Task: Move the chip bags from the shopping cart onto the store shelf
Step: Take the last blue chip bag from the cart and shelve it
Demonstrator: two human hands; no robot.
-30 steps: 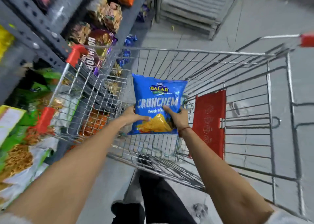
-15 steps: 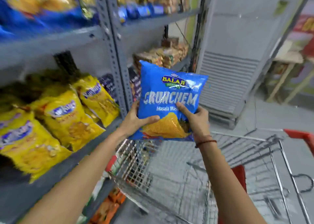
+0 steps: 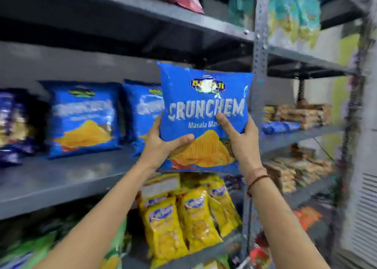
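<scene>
I hold a blue chip bag (image 3: 205,97) upright in front of the grey metal shelf (image 3: 61,179), level with its middle tier. My left hand (image 3: 161,146) grips the bag's lower left corner and my right hand (image 3: 238,140) grips its lower right side. Two matching blue chip bags (image 3: 83,117) stand on that tier just left of the held bag, the nearer one (image 3: 142,109) partly hidden behind it. The shopping cart shows only as a red and metal bit (image 3: 257,254) at the bottom edge.
Yellow snack bags (image 3: 183,217) fill the tier below. A perforated upright post (image 3: 260,68) stands right behind the bag's right edge. Packets of biscuits (image 3: 295,115) sit on the shelves to the right. A white louvred panel (image 3: 365,217) is at far right.
I have lifted the blue bag out of the cart and up to the middle tier, with both hands on it. The view swung from the cart up to the shelves.
</scene>
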